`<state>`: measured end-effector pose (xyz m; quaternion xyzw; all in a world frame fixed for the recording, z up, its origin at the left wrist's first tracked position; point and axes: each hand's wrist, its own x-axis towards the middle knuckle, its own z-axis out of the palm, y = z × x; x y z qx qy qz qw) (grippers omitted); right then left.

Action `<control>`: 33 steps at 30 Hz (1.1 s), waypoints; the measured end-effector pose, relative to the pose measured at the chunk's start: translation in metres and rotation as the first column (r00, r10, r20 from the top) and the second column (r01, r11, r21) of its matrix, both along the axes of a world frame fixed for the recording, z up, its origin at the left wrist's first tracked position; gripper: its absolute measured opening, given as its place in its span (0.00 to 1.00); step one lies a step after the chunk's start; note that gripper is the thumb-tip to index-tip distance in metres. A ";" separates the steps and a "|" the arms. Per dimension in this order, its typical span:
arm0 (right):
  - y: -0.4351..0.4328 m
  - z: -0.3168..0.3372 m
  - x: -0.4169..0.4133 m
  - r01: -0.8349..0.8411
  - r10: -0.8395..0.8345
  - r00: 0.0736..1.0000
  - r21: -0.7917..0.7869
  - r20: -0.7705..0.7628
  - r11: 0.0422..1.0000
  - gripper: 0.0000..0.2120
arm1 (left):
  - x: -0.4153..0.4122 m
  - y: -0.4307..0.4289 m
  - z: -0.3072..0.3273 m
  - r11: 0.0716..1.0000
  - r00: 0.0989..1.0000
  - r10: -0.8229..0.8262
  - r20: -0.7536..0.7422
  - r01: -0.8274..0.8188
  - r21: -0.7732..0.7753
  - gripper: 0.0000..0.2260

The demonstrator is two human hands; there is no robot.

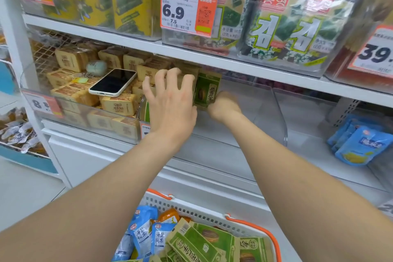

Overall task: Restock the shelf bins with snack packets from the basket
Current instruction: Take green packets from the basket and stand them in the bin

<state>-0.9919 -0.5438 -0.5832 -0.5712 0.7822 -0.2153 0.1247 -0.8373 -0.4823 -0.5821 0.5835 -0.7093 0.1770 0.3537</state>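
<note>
Left hand (170, 102) spread, right hand (223, 106) grip hidden, standing green paper snack packets (207, 90) in clear plastic shelf bin (274, 112); white orange-handled basket (191, 208) looks mostly full

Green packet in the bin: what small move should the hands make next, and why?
Probably press the green packet, held by the right hand, flush against the row the left hand steadies; the bin is bare rightward, and the basket holds more.
</note>
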 end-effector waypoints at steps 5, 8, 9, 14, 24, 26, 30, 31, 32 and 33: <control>0.062 0.007 -0.006 -0.102 0.078 0.990 -0.215 -0.121 0.971 0.10 | 0.001 0.025 0.013 0.994 0.990 -0.110 -0.085 0.107 -0.031 0.20; 0.103 0.007 -0.013 -0.302 0.196 0.937 -0.385 -0.290 0.872 0.08 | -0.002 0.043 0.020 0.956 0.957 -0.268 -0.113 0.279 0.096 0.09; 0.119 0.007 -0.014 -0.353 0.230 0.915 -0.383 -0.331 0.854 0.08 | -0.004 0.050 0.020 0.925 0.943 -0.302 -0.138 0.325 0.195 0.08; 0.173 0.006 -0.015 -0.493 0.423 0.790 -0.051 -0.443 0.868 0.08 | -0.014 0.079 0.005 0.753 0.918 -0.386 0.088 0.258 0.605 0.06; 0.241 -0.106 -0.032 -0.342 0.852 0.459 0.835 -0.252 0.431 0.03 | -0.054 0.131 -0.067 0.399 0.592 -0.709 0.383 -0.111 0.910 0.24; 0.250 -0.135 -0.029 -0.275 0.939 0.297 0.926 -0.174 0.259 0.14 | -0.063 0.141 -0.079 0.378 0.562 -0.740 0.370 -0.107 0.919 0.22; 0.269 -0.165 -0.022 -0.307 0.986 0.136 0.942 -0.099 0.137 0.23 | -0.074 0.157 -0.096 0.375 0.488 -0.776 0.399 -0.152 0.915 0.18; 0.273 -0.170 -0.022 -0.334 0.985 0.154 0.934 -0.076 0.124 0.25 | -0.076 0.160 -0.098 0.371 0.471 -0.785 0.401 -0.162 0.915 0.16; 0.278 -0.174 -0.022 -0.340 0.986 0.159 0.934 -0.058 0.110 0.27 | -0.078 0.161 -0.101 0.372 0.460 -0.790 0.405 -0.164 0.914 0.15; 0.282 -0.180 -0.022 -0.335 0.987 0.154 0.937 -0.043 0.093 0.28 | -0.079 0.162 -0.102 0.378 0.457 -0.790 0.409 -0.163 0.911 0.14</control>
